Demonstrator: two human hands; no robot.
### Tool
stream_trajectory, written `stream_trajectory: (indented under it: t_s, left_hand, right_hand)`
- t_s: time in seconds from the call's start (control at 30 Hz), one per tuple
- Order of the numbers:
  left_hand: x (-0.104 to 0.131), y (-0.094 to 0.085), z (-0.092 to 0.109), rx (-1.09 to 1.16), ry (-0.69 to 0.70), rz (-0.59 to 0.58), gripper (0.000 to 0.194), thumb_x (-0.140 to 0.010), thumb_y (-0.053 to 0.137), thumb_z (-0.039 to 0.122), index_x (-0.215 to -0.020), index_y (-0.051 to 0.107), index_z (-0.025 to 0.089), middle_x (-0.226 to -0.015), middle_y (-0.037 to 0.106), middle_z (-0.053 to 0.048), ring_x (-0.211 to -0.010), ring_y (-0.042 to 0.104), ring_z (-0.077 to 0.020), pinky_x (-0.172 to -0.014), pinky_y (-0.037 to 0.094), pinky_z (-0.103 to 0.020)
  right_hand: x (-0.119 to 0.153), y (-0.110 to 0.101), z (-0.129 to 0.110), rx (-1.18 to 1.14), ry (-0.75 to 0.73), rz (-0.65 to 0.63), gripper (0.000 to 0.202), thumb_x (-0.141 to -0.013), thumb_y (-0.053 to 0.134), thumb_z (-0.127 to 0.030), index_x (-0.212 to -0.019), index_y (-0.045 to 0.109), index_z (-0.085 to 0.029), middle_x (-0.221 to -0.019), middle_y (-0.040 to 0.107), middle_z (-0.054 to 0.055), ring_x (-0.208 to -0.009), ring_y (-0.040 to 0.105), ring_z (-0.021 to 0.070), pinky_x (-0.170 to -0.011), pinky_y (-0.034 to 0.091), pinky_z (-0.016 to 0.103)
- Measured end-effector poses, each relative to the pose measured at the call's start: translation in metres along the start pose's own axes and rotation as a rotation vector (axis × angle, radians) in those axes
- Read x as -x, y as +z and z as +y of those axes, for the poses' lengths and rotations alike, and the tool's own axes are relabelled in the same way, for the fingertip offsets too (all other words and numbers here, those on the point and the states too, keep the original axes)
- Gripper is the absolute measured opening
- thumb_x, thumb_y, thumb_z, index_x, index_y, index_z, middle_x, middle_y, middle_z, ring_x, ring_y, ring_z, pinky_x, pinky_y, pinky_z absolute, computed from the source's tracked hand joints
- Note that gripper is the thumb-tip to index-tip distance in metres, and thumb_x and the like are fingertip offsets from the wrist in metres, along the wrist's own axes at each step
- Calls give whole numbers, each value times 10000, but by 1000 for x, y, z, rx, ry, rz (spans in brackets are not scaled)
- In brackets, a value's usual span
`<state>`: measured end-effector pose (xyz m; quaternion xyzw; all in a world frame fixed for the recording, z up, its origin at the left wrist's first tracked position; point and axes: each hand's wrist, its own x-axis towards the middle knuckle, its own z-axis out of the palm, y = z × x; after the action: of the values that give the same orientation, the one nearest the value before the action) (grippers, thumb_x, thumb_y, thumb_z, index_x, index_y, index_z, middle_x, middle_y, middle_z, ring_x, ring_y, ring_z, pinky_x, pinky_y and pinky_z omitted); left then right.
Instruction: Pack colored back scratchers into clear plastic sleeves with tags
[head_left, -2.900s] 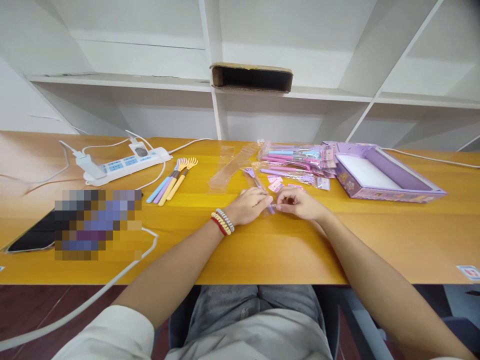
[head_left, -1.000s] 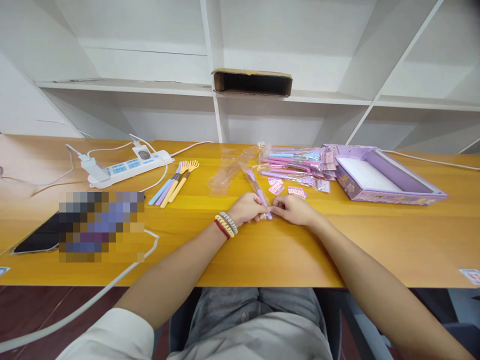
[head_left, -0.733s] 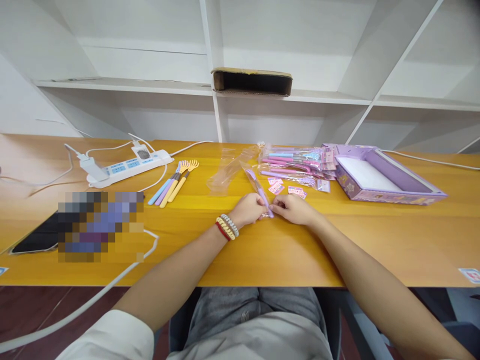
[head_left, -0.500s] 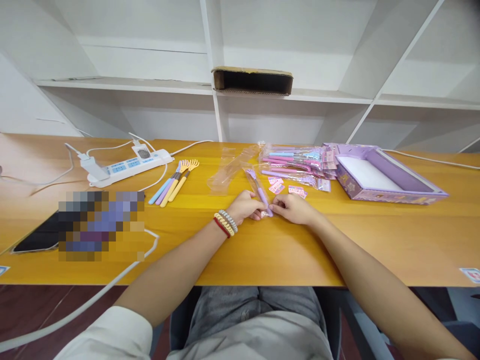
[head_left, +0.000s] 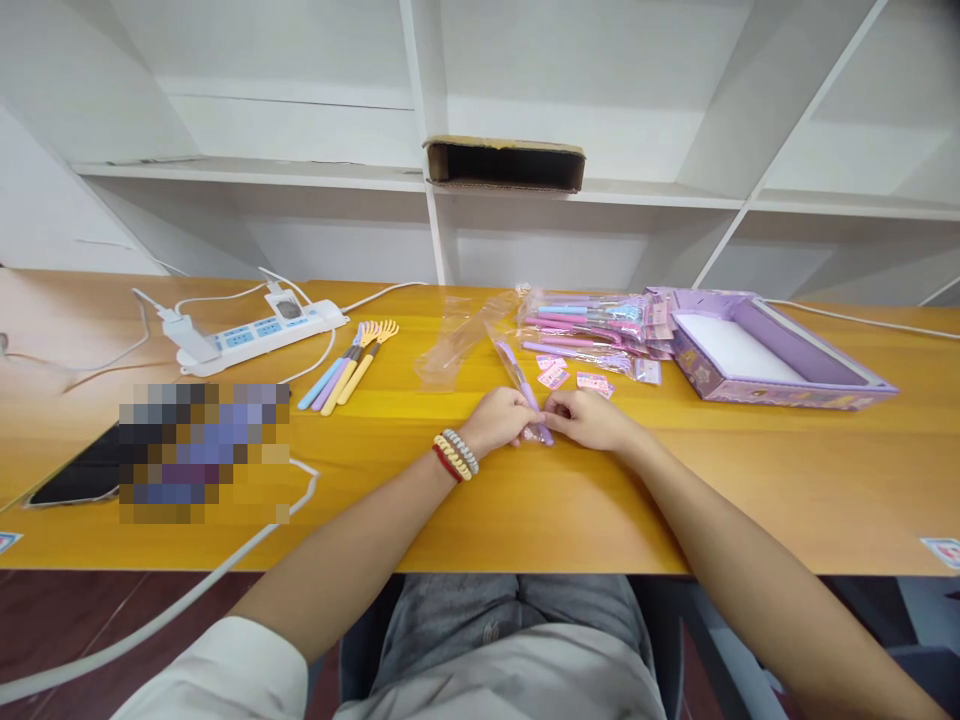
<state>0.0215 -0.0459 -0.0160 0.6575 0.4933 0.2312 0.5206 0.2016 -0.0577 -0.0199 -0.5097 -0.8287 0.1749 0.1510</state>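
Note:
A purple back scratcher (head_left: pixel 527 388) in a clear plastic sleeve slants between my hands, its claw end pointing away from me. My left hand (head_left: pixel 498 418) is closed around the sleeve and handle from the left. From the right, the fingers of my right hand (head_left: pixel 589 417) pinch near the handle's lower end. Beyond my right hand lie small pink cards (head_left: pixel 553 377). Further back is a pile of bagged back scratchers (head_left: pixel 592 318), mostly pink, purple and blue. Empty clear sleeves (head_left: pixel 457 350) rest behind my left hand. Several unbagged back scratchers (head_left: pixel 346 375) are to the left.
An open purple box (head_left: pixel 787 395) stands on the right of the table (head_left: pixel 570 520). At the left are a white power strip (head_left: pixel 262 335) with cables, a dark phone (head_left: pixel 75 465) and a blurred patch. A cardboard box (head_left: pixel 505 165) sits on the white shelf behind.
The purple back scratcher has turned slightly and shifted a little toward me and to the right. My left hand has moved slightly with it; the right hand stays near the handle end.

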Motion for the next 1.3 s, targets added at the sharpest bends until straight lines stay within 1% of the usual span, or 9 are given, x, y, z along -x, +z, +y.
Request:
stream_trajectory:
  t_s: [0.1, 0.23, 0.37, 0.5, 0.63, 0.9, 1.03, 1.17, 1.3]
  left_hand:
    - [-3, 2, -4, 42, 36, 52, 197, -668, 636, 285, -604, 512, 144, -567, 558, 7, -483, 530, -92, -455, 431, -205]
    - [-6, 4, -9, 91, 222, 149, 213, -671, 635, 294, -629, 485, 149, -589, 509, 38, -545, 493, -69, -514, 410, -181]
    - [-2, 6, -5, 298, 348, 57, 213, -697, 616, 279, -697, 440, 157, -662, 513, 40, -607, 515, -70, -593, 442, -201]
    - [-3, 4, -4, 246, 420, 78, 202, -706, 613, 239, -699, 429, 156, -680, 499, 36, -643, 507, -69, -628, 435, -202]
    - [-6, 3, -7, 199, 419, 81, 184, -714, 601, 212, -718, 424, 159, -693, 498, 30, -649, 510, -73, -624, 436, -207]
    - [-1, 3, 0, 417, 330, -18, 236, -688, 619, 179, -751, 392, 166, -691, 490, 49, -609, 525, -60, -601, 460, -213]
    - [0, 1, 0, 454, 334, -40, 240, -680, 626, 171, -747, 395, 164, -673, 495, 52, -588, 530, -62, -584, 453, -212]
    - [1, -1, 0, 474, 355, -83, 248, -684, 636, 192, -746, 398, 165, -648, 494, 54, -560, 532, -70, -549, 447, -215]
    - [2, -4, 2, 456, 358, -108, 249, -689, 638, 209, -742, 399, 165, -645, 499, 52, -562, 537, -75, -556, 458, -230]
  right_hand:
    - [0, 0, 0, -1, 7, 5, 345, -850, 444, -469, -731, 582, -176, -667, 615, 25, -581, 495, 112, -550, 300, 222]
    - [-1, 0, 2, -61, 20, 37, 381, -866, 395, -487, -713, 546, -172, -649, 584, 14, -575, 474, 112, -554, 311, 229]
    - [-1, -4, 3, -257, -8, 67, 391, -864, 385, -501, -727, 527, -163, -659, 562, 7, -593, 476, 113, -563, 343, 231]
    - [1, -9, 2, -373, -26, 129, 402, -819, 466, -515, -628, 495, -163, -578, 525, -5, -547, 457, 105, -535, 346, 234]
    - [3, -11, -2, -461, -27, 108, 407, -787, 526, -502, -558, 472, -170, -495, 514, -10, -467, 444, 93, -484, 349, 231]
    - [7, -11, -7, -662, -5, 50, 392, -739, 583, -521, -592, 535, -161, -517, 589, 8, -414, 491, 88, -405, 376, 207]
    - [8, -12, -8, -770, 2, 9, 386, -729, 601, -520, -635, 594, -146, -551, 620, 27, -419, 520, 98, -395, 401, 214]
    - [9, -12, -10, -819, -7, -1, 389, -731, 610, -506, -626, 610, -132, -546, 620, 40, -415, 527, 102, -394, 410, 220]
    - [8, -11, -9, -803, -21, 8, 376, -737, 611, -492, -599, 580, -143, -494, 577, 12, -417, 513, 100, -421, 406, 224]
